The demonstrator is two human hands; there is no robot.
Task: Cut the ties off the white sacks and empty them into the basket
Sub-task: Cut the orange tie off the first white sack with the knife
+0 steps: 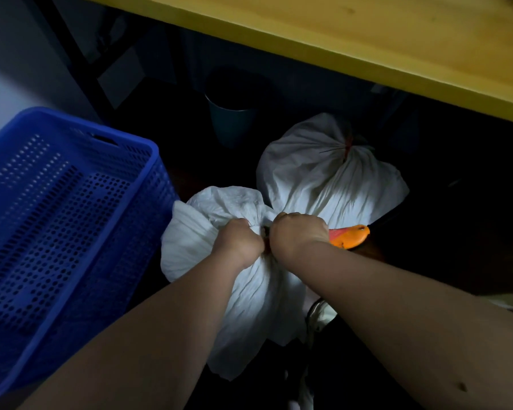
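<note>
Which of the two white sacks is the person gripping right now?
The nearer sack, beside the blue basket: both hands clutch its neck. The farther sack, under the yellow tabletop, lies untouched, still tied.

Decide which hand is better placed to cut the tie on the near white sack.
Right. The right hand holds the orange-handled cutter at the near sack's gathered neck; the left hand only grips the cloth.

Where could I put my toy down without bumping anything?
Inside the blue basket, which looks bare. The floor between the basket and the near sack is tight. Both hands, left hand and right hand, crowd that sack's neck.
</note>
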